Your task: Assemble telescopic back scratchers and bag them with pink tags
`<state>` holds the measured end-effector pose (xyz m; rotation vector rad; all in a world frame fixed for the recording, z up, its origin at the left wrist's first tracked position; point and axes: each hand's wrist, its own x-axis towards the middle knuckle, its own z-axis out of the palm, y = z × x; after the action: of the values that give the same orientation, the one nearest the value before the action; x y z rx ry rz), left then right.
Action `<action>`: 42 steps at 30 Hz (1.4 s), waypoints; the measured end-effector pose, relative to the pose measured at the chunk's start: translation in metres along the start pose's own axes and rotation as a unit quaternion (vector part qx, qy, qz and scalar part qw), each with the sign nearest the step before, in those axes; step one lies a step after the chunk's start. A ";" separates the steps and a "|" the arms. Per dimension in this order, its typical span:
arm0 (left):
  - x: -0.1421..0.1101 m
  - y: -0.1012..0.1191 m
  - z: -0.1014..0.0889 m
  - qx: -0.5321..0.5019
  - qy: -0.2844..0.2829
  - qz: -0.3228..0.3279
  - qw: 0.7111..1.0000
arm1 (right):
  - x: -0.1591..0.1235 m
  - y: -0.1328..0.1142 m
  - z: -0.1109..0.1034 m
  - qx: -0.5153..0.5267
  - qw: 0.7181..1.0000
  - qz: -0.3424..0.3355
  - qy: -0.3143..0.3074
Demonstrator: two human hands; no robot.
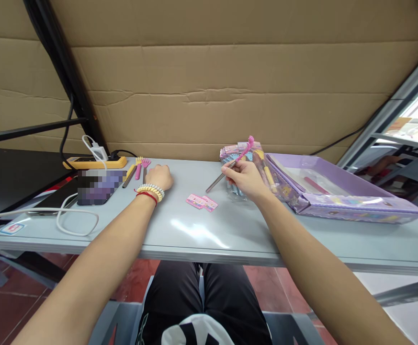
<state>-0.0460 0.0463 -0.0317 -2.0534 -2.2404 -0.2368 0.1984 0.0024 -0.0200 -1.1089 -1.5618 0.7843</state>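
Note:
My right hand (246, 178) pinches a back scratcher (216, 183) by its thin metal rod; its pink end points up and the rod slants down to the left. Close to the rod's tip, two small pink printed cards (201, 202) overlap on the table. My left hand (160, 177) rests on the table in a fist; its fingertips are hidden, so I cannot see whether anything is in it. Just left of it lie a pink back scratcher (146, 164) and a yellow one (139, 161). Behind my right hand are clear bags of blue and yellow back scratchers (266, 175).
A purple open box (352, 207) stands at the right with plastic packaging inside. At the left lie a phone (99, 187), a white cable (63, 225) and a yellow power strip (113, 163). Cardboard (209, 96) walls off the back of the grey table (180, 239).

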 end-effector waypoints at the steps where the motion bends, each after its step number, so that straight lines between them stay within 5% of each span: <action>1: 0.000 0.000 0.000 0.002 0.001 0.002 1.000 | 0.000 0.000 0.000 -0.002 1.000 -0.002 -0.002; 9: 0.004 -0.002 0.001 -0.014 -0.003 0.033 0.999 | -0.001 0.000 0.000 -0.010 1.000 -0.011 -0.006; 18: -0.004 0.006 -0.009 -0.023 -0.090 0.022 0.995 | -0.001 0.004 0.000 -0.015 0.999 -0.030 -0.017; 23: -0.005 0.006 -0.008 -0.025 -0.091 0.037 0.995 | 0.000 0.005 0.000 -0.013 0.999 -0.038 -0.022; 30: -0.001 0.004 -0.002 -0.027 -0.069 0.090 0.993 | -0.002 0.000 0.001 0.008 0.999 -0.040 -0.021; 37: -0.003 0.010 0.000 -0.165 -0.003 0.188 0.968 | 0.000 0.002 0.003 0.054 0.998 -0.015 -0.024; 42: -0.008 0.013 -0.002 -0.198 -0.038 0.256 0.945 | 0.000 -0.001 0.004 0.091 0.995 0.026 -0.020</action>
<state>-0.0322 0.0392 -0.0308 -2.8040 -1.7027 -0.6067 0.1943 0.0024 -0.0205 -1.0078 -1.4675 0.9690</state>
